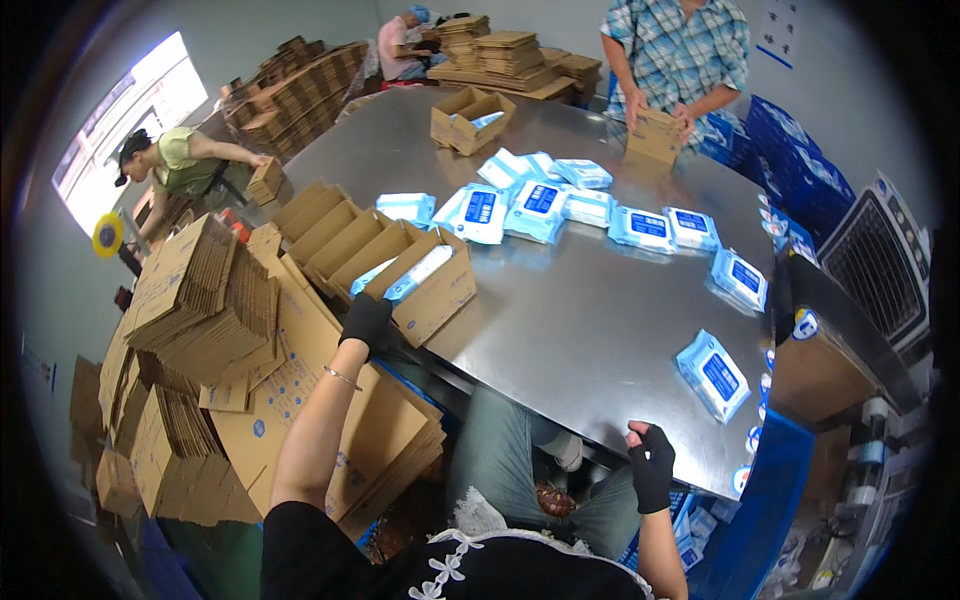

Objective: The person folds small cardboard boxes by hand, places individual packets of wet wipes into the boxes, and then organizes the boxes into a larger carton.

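My left hand (pixel 368 322), in a black fingerless glove, is at the near end of an upright open cardboard box (pixel 437 300). Two blue-and-white wipes packs (pixel 418 274) stand inside that box. The fingers of this hand are largely hidden, so its grip does not show. By the table's near edge is my right hand (pixel 650 465), gloved the same way, its fingers curled in and nothing visible in them. The closest wipes pack (pixel 714 376) to it lies flat at the table's right side.
Several wipes packs (pixel 540 208) spread across the metal table (pixel 560 320). More open boxes (pixel 345 235) line up at left, beside stacked flat cardboard (pixel 200 290). Across the table a person (pixel 675 50) holds a box (pixel 655 136); another person (pixel 180 155) works at left.
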Action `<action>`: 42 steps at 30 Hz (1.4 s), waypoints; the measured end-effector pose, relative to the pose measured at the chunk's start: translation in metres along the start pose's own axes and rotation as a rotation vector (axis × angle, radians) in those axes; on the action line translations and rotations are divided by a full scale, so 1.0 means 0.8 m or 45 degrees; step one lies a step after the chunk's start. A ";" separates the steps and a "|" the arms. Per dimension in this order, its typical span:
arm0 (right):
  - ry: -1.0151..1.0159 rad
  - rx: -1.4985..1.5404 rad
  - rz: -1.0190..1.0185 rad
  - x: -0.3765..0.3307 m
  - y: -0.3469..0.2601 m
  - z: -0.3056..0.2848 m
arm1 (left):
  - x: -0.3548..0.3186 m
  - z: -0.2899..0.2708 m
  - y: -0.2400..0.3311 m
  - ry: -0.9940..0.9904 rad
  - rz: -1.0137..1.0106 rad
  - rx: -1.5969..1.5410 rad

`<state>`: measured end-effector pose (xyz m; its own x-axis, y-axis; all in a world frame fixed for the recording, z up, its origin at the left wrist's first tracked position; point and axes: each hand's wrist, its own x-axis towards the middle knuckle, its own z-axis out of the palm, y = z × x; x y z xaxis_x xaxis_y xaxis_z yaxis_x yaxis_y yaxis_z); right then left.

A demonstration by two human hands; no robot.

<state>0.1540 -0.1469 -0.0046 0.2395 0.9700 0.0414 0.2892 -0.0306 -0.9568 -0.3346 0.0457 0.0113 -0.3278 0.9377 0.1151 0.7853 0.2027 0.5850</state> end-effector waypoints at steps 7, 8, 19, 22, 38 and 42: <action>-0.267 -0.189 -0.401 0.011 -0.015 0.034 | -0.039 -0.052 -0.034 -0.562 -0.669 -1.403; -0.252 -0.109 -0.455 0.015 0.000 0.029 | -0.054 -0.086 0.003 -0.273 -0.072 -0.800; -0.285 -0.271 -0.434 -0.001 0.062 0.013 | -0.121 -0.404 -0.035 0.668 0.278 1.025; -0.258 0.039 -0.223 -0.013 -0.001 0.045 | -0.138 -0.410 -0.054 0.791 0.291 0.939; -0.168 -0.103 -0.848 0.024 -0.164 0.109 | -0.159 -0.058 0.329 -0.085 0.818 -0.528; -0.226 0.329 -0.182 0.064 -0.083 0.096 | -0.138 0.086 0.343 -0.600 0.553 -0.641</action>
<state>0.0760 -0.0764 0.0389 0.0417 0.9876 0.1517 0.0582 0.1491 -0.9871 -0.0470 0.0174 0.1040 0.2954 0.9465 0.1302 0.4241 -0.2520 0.8698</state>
